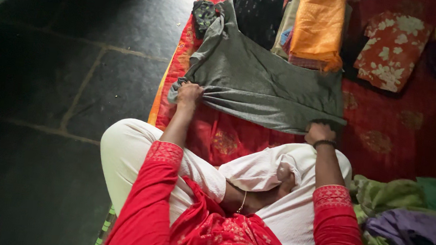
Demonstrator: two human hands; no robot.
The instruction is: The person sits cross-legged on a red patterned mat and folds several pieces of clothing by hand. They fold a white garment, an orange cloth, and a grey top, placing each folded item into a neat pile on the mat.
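Both hands [255,115] grip grey garment [263,79], hem bunched, spread flat.

The grey garment [262,84] is soft, matt knit cloth. The red bedspread [393,136] is printed woven cloth, the orange folded cloth [317,29] faintly sheeny, the dark floor [66,74] smooth stone slabs.

from my remote view this appeared to be a home. i noted a dark stone-slab floor [65,90], a red patterned bedspread [388,136] laid on it, folded clothes [316,29] stacked there, and loose garments [407,220] heaped beside the seated person.
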